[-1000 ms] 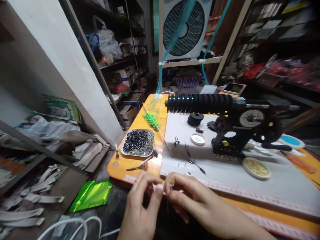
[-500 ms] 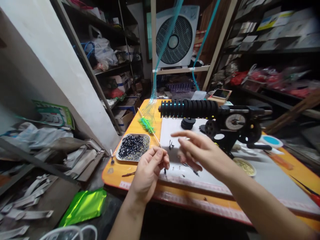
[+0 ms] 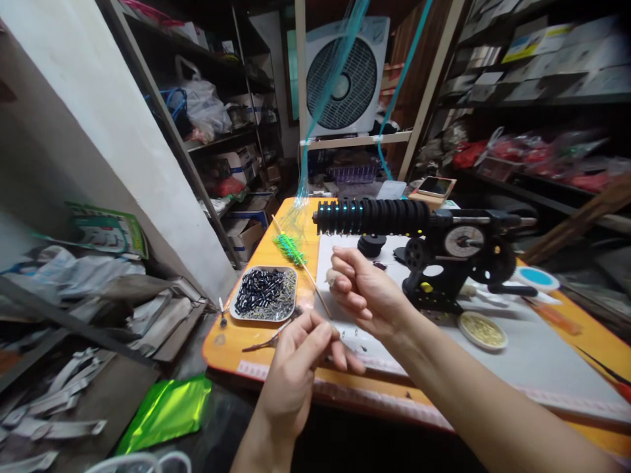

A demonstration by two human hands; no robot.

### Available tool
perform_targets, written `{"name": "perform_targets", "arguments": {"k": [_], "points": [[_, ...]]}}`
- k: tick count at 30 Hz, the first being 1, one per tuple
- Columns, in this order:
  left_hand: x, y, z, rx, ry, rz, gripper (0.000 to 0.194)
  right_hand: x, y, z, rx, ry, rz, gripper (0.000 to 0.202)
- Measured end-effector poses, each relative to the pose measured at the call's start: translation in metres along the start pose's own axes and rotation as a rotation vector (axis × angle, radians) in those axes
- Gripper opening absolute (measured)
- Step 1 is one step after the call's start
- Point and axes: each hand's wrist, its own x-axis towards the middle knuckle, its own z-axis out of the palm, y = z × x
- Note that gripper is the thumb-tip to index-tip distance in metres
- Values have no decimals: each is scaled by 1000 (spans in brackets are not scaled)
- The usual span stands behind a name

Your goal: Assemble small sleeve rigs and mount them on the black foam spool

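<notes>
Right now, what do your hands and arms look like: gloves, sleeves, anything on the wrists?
Left hand and right hand: no gloves. Left forearm and right forearm: no sleeves, watch or bracelet in view. Too blurred to rule out rings.

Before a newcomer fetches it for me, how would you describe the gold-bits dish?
On the orange table stands a black machine with a dial. Near it, on the pale sheet, sits a round dish. Gold-coloured bits fill it, unlike the squarish tray of dark pieces.
</notes>
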Motion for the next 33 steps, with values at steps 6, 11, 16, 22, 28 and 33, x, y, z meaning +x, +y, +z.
{"name": "perform_targets", "arguments": {"k": [6,11,16,22,28,33], "points": [[-20,-11,-2,-72,12,-77,27,2,1,2,32,43,-12,46],[-28,-26,-7,-159,23,-124,24,2,1,1,-12,44,-24,44],[-29,-37,-9,-240,-10,-164,24,3,4,-1,-155,32,-54,40],[-25,-37,-23,-18,77,-97,24,-5,-9,-21,-556,49,-200,29],[-31,-48,-40,396,269,68,47,-23,-19,-40,-930,246,-557,26],[-45,-50,-35,733,360,96,55,-3,-11,-34,-1100,263,-629,21]]}}
